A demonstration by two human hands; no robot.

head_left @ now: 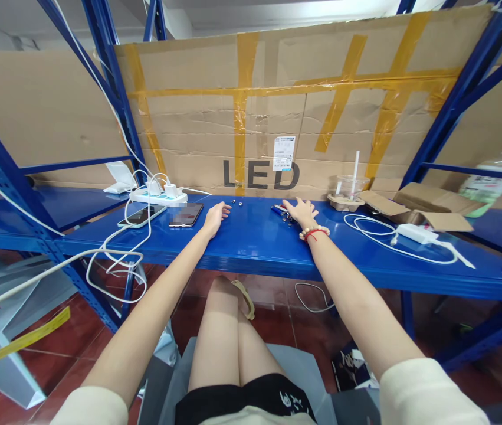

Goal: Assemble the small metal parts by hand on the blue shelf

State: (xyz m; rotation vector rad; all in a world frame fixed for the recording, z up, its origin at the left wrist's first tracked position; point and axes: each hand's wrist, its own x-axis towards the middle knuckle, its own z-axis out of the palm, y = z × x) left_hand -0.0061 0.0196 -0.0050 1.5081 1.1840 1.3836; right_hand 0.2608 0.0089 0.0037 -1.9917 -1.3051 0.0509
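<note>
My left hand rests on the blue shelf top, its fingers loosely extended and nothing visible in them. Just beyond its fingertips lie small metal pieces. My right hand, with a beaded bracelet and a red string at the wrist, is spread over a small group of parts. Blue pen-like pieces and tiny metal bits show at its left side; the hand partly hides them. Whether it touches them I cannot tell.
Left of my left hand lie two phones, a white power strip and loose white cables. At right are a plastic cup with straw, an opened cardboard box and a white adapter. A cardboard wall stands behind.
</note>
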